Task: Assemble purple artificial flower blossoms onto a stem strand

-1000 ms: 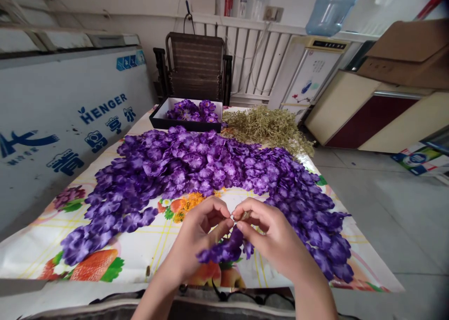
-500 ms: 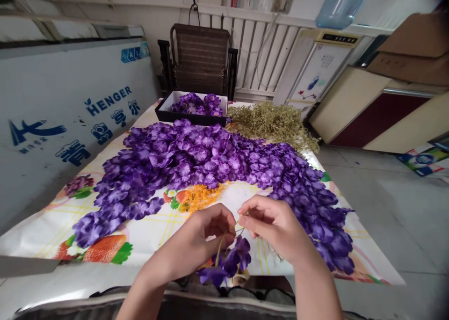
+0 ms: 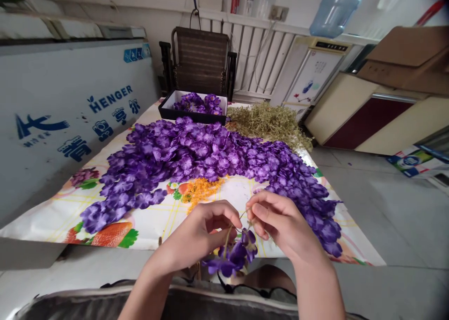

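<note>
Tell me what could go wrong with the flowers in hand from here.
The thin stems in the left hand might slip or kink. The purple blossoms hang by the near edge of the table, so a loose one could fall past it. The right hand is beside the petal heap and might knock some off.

The box [image 3: 191, 117] sits behind the petals [image 3: 196, 149], left of the stems [image 3: 270, 121].

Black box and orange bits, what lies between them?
The heap of purple petals lies between the black box and the orange bits, in the head view.
</note>
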Motion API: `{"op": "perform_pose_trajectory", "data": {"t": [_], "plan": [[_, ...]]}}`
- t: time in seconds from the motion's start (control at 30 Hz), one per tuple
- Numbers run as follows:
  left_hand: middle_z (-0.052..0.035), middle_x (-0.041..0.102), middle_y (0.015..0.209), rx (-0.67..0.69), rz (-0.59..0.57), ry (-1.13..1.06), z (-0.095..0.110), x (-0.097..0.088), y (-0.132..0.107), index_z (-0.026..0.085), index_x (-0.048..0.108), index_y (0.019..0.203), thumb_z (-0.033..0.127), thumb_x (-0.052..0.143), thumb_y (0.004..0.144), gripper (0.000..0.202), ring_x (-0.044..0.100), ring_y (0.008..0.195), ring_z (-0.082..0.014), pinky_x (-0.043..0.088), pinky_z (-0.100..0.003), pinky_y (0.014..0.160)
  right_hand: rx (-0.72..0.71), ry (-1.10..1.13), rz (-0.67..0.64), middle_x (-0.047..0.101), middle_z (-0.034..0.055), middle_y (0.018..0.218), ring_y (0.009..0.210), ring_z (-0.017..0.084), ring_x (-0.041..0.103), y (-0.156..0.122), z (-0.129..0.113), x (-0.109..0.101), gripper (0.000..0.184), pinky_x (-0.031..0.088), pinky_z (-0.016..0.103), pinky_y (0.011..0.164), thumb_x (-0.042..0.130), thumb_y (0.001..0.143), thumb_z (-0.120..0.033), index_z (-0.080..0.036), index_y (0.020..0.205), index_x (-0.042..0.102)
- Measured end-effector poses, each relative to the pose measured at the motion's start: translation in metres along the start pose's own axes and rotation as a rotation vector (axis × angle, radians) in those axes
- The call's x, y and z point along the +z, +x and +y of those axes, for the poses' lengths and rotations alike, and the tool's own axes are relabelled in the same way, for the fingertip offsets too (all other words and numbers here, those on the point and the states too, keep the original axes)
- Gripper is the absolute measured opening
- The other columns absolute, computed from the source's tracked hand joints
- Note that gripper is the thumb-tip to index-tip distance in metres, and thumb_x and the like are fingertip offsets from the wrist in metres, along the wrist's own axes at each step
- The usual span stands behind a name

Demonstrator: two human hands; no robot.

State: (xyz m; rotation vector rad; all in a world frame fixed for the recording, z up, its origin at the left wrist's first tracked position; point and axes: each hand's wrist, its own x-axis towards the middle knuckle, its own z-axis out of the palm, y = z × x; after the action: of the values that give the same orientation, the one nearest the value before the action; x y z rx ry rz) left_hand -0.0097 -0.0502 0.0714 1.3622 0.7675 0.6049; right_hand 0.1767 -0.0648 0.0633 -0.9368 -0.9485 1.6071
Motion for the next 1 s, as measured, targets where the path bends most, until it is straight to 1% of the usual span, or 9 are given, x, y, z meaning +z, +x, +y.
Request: {"op": "perform_pose_trajectory", "data": {"t": [0.13, 0.27, 0.37, 0.43, 0.5, 0.6, 0.73, 0.87, 1.0], "plan": [[0.0014, 0.052, 0.070, 0.012, 0.094, -0.018, -0.005, 0.005, 0.009, 0.015, 0.052, 0.078, 0.021, 0.062, 0.081, 0.012, 0.046, 0.062, -0.0103, 0.035, -0.022, 0.057, 0.029, 0.001, -0.011, 0.062, 0.0001, 0.064, 0.049, 0.008, 0.054, 0.004, 0.001, -0.005, 0.014, 0.037, 0.019, 0.044, 0.070, 0.080, -0.032, -0.018, 0.078, 0.071], [0.0013, 0.050, 0.076, 0.067, 0.132, -0.102, -0.005, 0.007, 0.017, 0.016, 0.049, 0.086, 0.027, 0.060, 0.086, 0.016, 0.047, 0.069, -0.0103, 0.038, -0.022, 0.061, 0.024, -0.037, -0.051, 0.065, 0.0010, 0.084, 0.065, 0.011, 0.058, 0.004, 0.000, -0.013, 0.016, 0.043, 0.021, 0.056, 0.072, 0.078, -0.031, -0.023, 0.092, 0.068], [-0.0008, 0.052, 0.086, 0.095, 0.105, -0.084, -0.006, 0.007, 0.022, 0.017, 0.049, 0.095, 0.028, 0.055, 0.091, 0.013, 0.051, 0.078, -0.0121, 0.041, -0.024, 0.069, 0.043, -0.133, -0.107, 0.063, 0.0014, 0.101, 0.081, 0.013, 0.057, 0.004, -0.003, -0.017, 0.036, 0.044, 0.023, 0.067, 0.075, 0.074, -0.021, -0.027, 0.107, 0.061], [-0.0022, 0.053, 0.091, 0.112, 0.093, -0.015, -0.007, 0.007, 0.023, 0.018, 0.048, 0.098, 0.026, 0.050, 0.094, 0.010, 0.053, 0.085, -0.0140, 0.043, -0.026, 0.075, 0.053, -0.186, -0.121, 0.061, 0.0005, 0.105, 0.081, 0.013, 0.056, 0.005, -0.005, -0.017, 0.046, 0.044, 0.025, 0.071, 0.075, 0.073, -0.017, -0.029, 0.113, 0.056], [-0.0023, 0.053, 0.093, 0.133, 0.102, 0.047, -0.008, 0.007, 0.025, 0.019, 0.047, 0.100, 0.024, 0.047, 0.095, 0.007, 0.054, 0.087, -0.0144, 0.043, -0.027, 0.077, 0.043, -0.222, -0.104, 0.060, -0.0007, 0.103, 0.077, 0.011, 0.055, 0.008, -0.005, -0.015, 0.048, 0.044, 0.024, 0.070, 0.073, 0.073, -0.015, -0.029, 0.115, 0.053], [0.0003, 0.051, 0.089, 0.168, 0.127, 0.085, -0.010, 0.007, 0.027, 0.021, 0.046, 0.098, 0.019, 0.046, 0.095, 0.004, 0.052, 0.083, -0.0123, 0.042, -0.025, 0.074, 0.033, -0.261, -0.065, 0.062, -0.0020, 0.093, 0.070, 0.010, 0.055, 0.013, -0.005, -0.010, 0.043, 0.042, 0.021, 0.061, 0.069, 0.076, -0.016, -0.028, 0.114, 0.052], [0.0031, 0.046, 0.086, 0.200, 0.114, 0.097, -0.009, 0.006, 0.029, 0.023, 0.042, 0.099, 0.014, 0.043, 0.095, 0.010, 0.049, 0.079, -0.0102, 0.041, -0.022, 0.071, 0.033, -0.327, -0.013, 0.063, -0.0017, 0.086, 0.063, 0.009, 0.052, 0.021, -0.004, -0.006, 0.035, 0.040, 0.019, 0.053, 0.065, 0.079, -0.020, -0.027, 0.111, 0.055], [0.0021, 0.048, 0.087, 0.152, 0.118, 0.202, -0.012, 0.003, 0.031, 0.023, 0.043, 0.101, 0.017, 0.043, 0.095, 0.008, 0.047, 0.077, -0.0115, 0.040, -0.023, 0.069, 0.019, -0.356, 0.026, 0.064, -0.0013, 0.080, 0.061, 0.009, 0.055, 0.028, -0.002, -0.005, 0.022, 0.041, 0.020, 0.052, 0.066, 0.076, -0.019, -0.023, 0.097, 0.061], [0.0015, 0.051, 0.080, 0.086, 0.167, 0.316, -0.016, 0.000, 0.034, 0.019, 0.048, 0.090, 0.020, 0.046, 0.093, 0.003, 0.046, 0.071, -0.0120, 0.038, -0.024, 0.064, -0.028, -0.418, 0.105, 0.061, -0.0026, 0.070, 0.061, 0.011, 0.055, 0.033, 0.003, -0.006, 0.014, 0.041, 0.021, 0.054, 0.069, 0.073, -0.021, -0.020, 0.082, 0.058]]}}
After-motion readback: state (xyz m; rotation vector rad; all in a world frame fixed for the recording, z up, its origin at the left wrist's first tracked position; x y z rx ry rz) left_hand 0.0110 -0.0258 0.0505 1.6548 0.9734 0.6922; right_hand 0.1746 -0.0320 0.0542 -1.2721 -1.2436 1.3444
